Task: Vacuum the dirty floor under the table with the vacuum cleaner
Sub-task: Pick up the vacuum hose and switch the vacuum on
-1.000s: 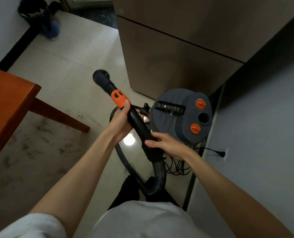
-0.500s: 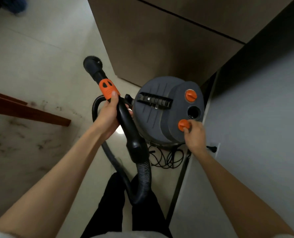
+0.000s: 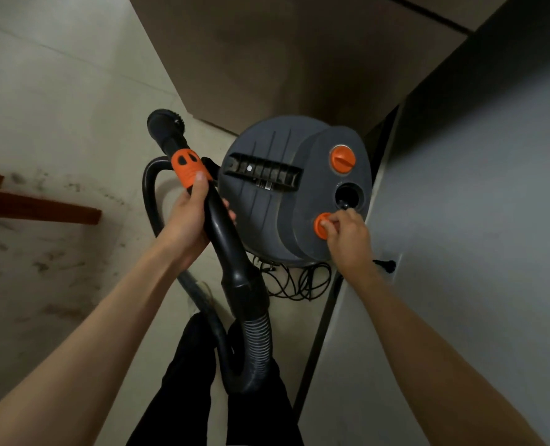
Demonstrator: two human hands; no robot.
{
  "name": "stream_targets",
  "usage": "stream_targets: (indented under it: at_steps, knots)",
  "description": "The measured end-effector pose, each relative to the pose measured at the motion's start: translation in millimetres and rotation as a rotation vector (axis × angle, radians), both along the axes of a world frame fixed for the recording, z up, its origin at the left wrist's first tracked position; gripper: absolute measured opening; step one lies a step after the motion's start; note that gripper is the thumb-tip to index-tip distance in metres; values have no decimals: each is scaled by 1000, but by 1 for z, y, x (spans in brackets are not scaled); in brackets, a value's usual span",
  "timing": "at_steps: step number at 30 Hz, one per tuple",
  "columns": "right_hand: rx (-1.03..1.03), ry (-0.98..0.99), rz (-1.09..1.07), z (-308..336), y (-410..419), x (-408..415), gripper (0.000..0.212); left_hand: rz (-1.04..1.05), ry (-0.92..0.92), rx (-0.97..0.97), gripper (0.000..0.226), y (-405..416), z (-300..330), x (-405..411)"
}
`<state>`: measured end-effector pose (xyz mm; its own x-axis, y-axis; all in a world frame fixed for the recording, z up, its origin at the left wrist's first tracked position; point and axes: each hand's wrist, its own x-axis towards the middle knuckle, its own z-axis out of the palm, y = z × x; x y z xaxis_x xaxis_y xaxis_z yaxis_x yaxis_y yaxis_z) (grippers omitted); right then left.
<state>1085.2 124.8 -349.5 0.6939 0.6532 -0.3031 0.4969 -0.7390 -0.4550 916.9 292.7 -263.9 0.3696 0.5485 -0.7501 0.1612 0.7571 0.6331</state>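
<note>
A round grey vacuum cleaner (image 3: 267, 201) stands on the floor in front of me, with two orange knobs on its top. My right hand (image 3: 347, 236) pinches the nearer orange knob (image 3: 321, 224). My left hand (image 3: 188, 222) grips the black vacuum wand (image 3: 225, 239) just below its orange collar, thumb on the collar. The wand's round brush nozzle (image 3: 164, 127) points away from me and is raised off the floor. A ribbed black hose (image 3: 257, 342) loops down from the wand past my legs. Dirt smears the pale floor (image 3: 42, 252) at left.
A red-brown wooden table leg (image 3: 38, 209) lies across the left edge. A brown cabinet (image 3: 267, 59) stands behind the vacuum. A grey wall (image 3: 476, 220) runs along the right, with a black plug (image 3: 386, 263) in its socket and a tangled cord (image 3: 299, 281) below.
My right hand left the wand and reached the nearer orange knob, now pinching it. The view has dropped and closed in on the vacuum; the tabletop has slid out of sight.
</note>
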Motion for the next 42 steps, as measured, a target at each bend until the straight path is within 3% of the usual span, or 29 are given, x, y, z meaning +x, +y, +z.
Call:
stream_targets:
  at_steps: [6, 10, 15, 31, 38, 42]
  knots:
    - [42, 57, 9, 8, 7, 19, 21, -4, -5, 29, 29, 0, 2, 8]
    - [117, -73, -88, 14, 34, 49, 21, 4, 6, 41, 28, 7, 2, 7]
    - [29, -137, -31, 4, 66, 82, 35, 43, -3, 17, 26, 14, -5, 2]
    - [-18, -132, -46, -5, 78, 88, 28, 73, -34, 9, 28, 9, -16, -4]
    - [-110, -84, -149, 12, 90, 76, 33, 76, -65, 32, 26, 7, -4, -6]
    - [98, 123, -42, 43, 99, 18, 26, 153, -103, 28, 22, 15, 14, -10]
